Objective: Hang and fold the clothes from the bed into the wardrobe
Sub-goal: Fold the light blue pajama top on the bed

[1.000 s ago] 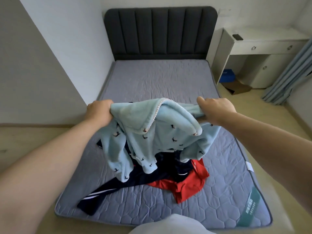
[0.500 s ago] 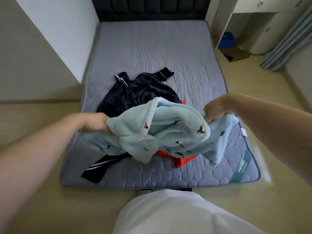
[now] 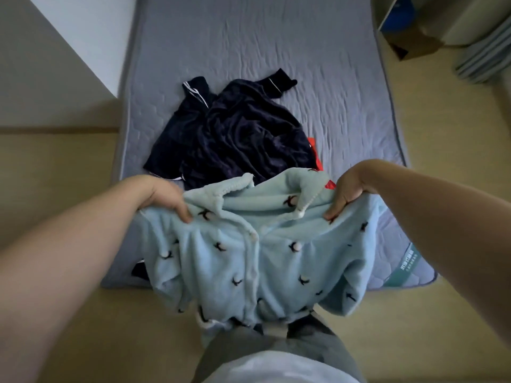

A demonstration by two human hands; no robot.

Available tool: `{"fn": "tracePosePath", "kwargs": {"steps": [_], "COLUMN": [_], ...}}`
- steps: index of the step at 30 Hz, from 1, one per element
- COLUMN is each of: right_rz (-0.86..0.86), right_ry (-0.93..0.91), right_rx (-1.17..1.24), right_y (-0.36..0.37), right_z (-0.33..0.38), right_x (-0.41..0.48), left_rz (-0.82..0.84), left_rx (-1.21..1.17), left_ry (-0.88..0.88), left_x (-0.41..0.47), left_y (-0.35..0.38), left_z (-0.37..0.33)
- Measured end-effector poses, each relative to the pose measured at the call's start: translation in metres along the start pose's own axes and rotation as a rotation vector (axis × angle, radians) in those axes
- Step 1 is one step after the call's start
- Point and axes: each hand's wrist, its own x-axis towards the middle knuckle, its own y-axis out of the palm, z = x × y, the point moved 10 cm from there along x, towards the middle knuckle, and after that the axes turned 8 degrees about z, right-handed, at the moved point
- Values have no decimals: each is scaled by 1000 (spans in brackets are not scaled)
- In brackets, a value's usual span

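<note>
**Holding the blue top up by its shoulders**

I am gripping the light blue fleece top at both shoulders, my left hand pinching the fabric on one side of the collar and my right hand pinching the other, fingers curled into the pile; holding it this way is letting the buttoned front hang flat and facing me, so I can judge whether it suits a hanger or a fold; its hem is draping past the foot edge of the bed and down in front of my legs; the navy garment is lying crumpled near the middle of the mattress, a red garment peeking out from under its right side; both, I reckon, are waiting their turn; no wardrobe is showing.
</note>
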Motion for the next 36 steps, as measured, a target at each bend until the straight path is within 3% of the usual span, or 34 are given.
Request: {"fn": "tracePosePath", "kwargs": {"steps": [4,7,11,15,18,20,22,28,34,36], "right_rz": [-552,-712,-845,-1051,-1165,-1126,-1016,-715,-561,-617], "right_ry": [-92,-101,-142,-293,-276,-255,-246,-158,-195,-256], "right_rx": [-77,61,158,296,305,292,300,489,602,562], "right_y": [-104,-145,-178,-220,-229,-215,-189,-117,-78,-80], "right_z": [48,67,87,106,112,111,102,40,-11,-20], "right_x": [70,133,203,236,254,283,313,381,424,426], "left_rz": [-512,-723,-873,-1142,-1275,-1269,-1155,-887,-739,-746], "left_rx": [55,112,214,332,354,404,489,650,540,483], "left_ry": [129,171,117,106,28,24,92,447,627,644], "left_x": [75,150,229,254,265,286,316,367,397,401], "left_y": [-88,-129,-163,-210,-227,-214,-179,-49,42,53], "left_z": [-35,-44,-48,-70,-75,-80,-89,-156,-227,-248]}}
